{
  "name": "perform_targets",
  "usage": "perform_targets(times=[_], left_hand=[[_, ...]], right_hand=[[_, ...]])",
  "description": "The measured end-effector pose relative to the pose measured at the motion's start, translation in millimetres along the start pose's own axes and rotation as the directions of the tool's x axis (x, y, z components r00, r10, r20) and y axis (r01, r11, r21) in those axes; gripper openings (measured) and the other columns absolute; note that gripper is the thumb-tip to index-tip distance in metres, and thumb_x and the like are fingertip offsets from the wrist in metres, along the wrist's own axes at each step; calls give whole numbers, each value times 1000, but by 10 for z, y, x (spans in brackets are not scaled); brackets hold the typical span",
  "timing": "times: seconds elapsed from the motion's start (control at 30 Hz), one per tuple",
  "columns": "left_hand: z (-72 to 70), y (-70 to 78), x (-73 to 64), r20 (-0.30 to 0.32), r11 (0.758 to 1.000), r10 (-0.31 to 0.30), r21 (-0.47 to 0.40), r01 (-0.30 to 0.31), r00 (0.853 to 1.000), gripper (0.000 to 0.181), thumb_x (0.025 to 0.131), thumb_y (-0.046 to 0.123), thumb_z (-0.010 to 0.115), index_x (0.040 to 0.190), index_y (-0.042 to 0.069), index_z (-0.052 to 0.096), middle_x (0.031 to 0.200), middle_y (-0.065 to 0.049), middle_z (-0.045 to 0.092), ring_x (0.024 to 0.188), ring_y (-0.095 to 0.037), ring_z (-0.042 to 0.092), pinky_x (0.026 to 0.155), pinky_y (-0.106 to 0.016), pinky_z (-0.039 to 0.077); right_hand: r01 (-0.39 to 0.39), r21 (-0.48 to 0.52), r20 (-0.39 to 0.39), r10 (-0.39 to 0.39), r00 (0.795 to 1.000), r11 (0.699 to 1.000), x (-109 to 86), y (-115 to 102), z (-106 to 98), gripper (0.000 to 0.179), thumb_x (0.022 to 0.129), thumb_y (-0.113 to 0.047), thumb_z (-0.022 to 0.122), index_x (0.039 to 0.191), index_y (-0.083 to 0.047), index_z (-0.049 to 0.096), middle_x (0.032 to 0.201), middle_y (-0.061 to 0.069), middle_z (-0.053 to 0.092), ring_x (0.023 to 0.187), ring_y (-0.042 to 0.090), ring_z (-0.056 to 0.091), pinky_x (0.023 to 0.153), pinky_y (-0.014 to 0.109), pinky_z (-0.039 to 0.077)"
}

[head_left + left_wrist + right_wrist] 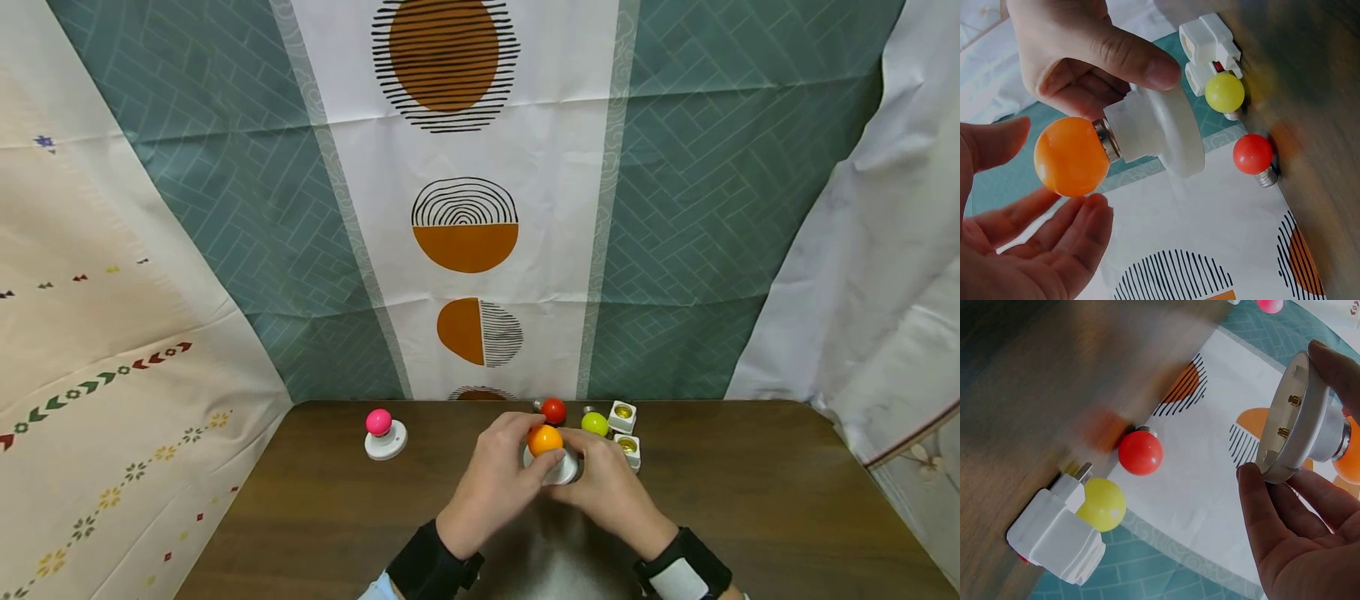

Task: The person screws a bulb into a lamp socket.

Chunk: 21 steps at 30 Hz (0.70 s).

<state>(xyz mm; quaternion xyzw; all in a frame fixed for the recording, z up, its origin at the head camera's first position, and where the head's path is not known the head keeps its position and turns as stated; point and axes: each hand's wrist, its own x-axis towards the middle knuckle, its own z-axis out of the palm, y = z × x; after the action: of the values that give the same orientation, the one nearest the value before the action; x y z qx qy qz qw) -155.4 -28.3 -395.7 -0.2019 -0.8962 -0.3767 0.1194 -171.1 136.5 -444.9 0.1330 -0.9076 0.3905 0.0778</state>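
Note:
My right hand (1310, 531) pinches the rim of a round white lamp holder (1300, 425) between thumb and fingers, lifted above the table and tilted. An orange bulb (1072, 156) stands in the holder's socket, with some of its metal base showing. Around the bulb my left hand (1029, 244) is spread, thumb on one side and fingers on the other. In the left wrist view a gap shows between thumb and bulb; whether the fingertips touch the glass I cannot tell. Two contacts show on the holder's underside in the right wrist view.
Beyond the hands lie a loose red bulb (553, 410) and a yellow-green bulb (595, 423). Two white plug-in sockets (622, 417) sit to their right. At the far left of the brown table (315, 517), a pink bulb (378, 422) stands in a round white holder (386, 447).

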Motion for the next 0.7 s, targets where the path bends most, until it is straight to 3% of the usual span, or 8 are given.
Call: perform_targets(times=[0.13,0.27,0.7], left_hand=[[11,16,-13,-51,999,-37,13,38,998,38,80,35,73,109,12,66,106,2,62,91,-10,57,80,-24,52],[14,25,-15,-60,999,-43,3,44,997,32,79,33,74,103,14,66,100,3,62,89,-13,58,78,-25,52],[16,37,9,27,1000,20,-7,-20,999,34,84,23,70,114,10,62,109,1,61,96,-10,59,87,-26,52]], right_hand=[[6,4,1,-6,1000,1000,1,3,-3,68,53,-29,91,115,-23,64,110,-10,64,93,8,59,84,32,54],[10,0,0,-10,1000,1000,4,12,-1,68,53,-29,91,115,-23,64,110,-10,64,93,8,59,83,32,54],[3,0,-3,-3,1000,1000,1,19,-17,67,54,-28,91,115,-23,64,110,-10,65,91,8,59,81,30,55]])
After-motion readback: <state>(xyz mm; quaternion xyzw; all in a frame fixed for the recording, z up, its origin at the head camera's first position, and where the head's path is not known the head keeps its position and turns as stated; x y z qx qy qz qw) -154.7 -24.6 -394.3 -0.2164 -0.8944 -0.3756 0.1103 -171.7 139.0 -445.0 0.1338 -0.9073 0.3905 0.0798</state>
